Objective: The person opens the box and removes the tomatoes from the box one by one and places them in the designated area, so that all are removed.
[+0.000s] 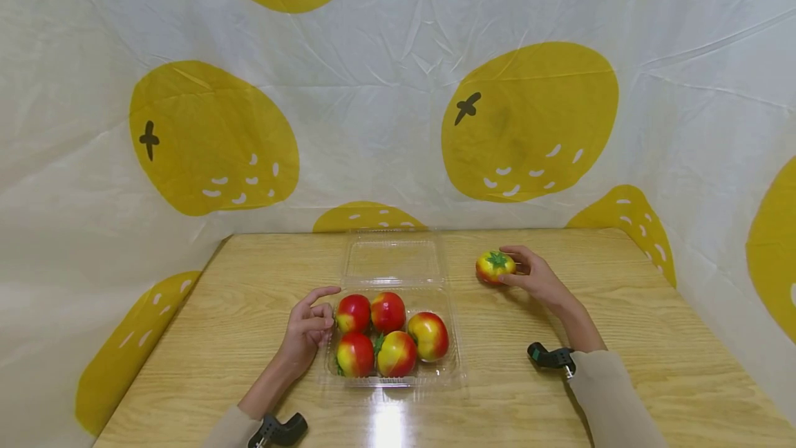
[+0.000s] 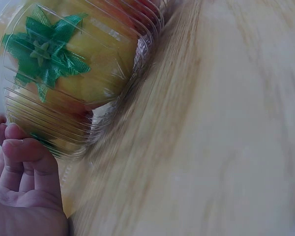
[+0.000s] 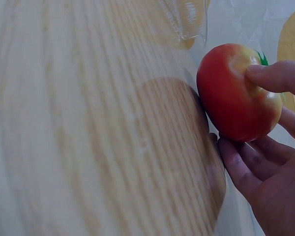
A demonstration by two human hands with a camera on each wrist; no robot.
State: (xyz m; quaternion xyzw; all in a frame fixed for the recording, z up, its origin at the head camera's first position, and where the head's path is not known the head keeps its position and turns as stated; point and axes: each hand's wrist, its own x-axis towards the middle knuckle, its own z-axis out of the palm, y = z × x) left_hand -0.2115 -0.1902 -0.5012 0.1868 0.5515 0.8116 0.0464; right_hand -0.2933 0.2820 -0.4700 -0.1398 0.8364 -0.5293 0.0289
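Note:
At the left side of a clear plastic clamshell box [image 1: 457, 365], my left hand [image 1: 305, 332] has its fingers bent at the rim, index finger stretched toward the hinge corner. In the left wrist view, thumb and fingertips [image 2: 27, 147] meet at the ribbed edge of the box. Several red-and-yellow toy tomatoes lie inside, among them a front one [image 1: 396, 355] and a right one [image 1: 429, 336]. Right of the box, my right hand [image 1: 536, 275] grips another toy tomato [image 3: 236, 93] with green leaves on top, thumb on its upper side and fingers around it, close over the table.
The box's lid [image 1: 393, 260] lies folded back toward the rear of the wooden table [image 1: 249, 282]. Behind and beside the table hangs a white cloth [image 1: 373, 123] with large yellow fruit prints. Dark wrist mounts [image 1: 550, 357] sit on both forearms.

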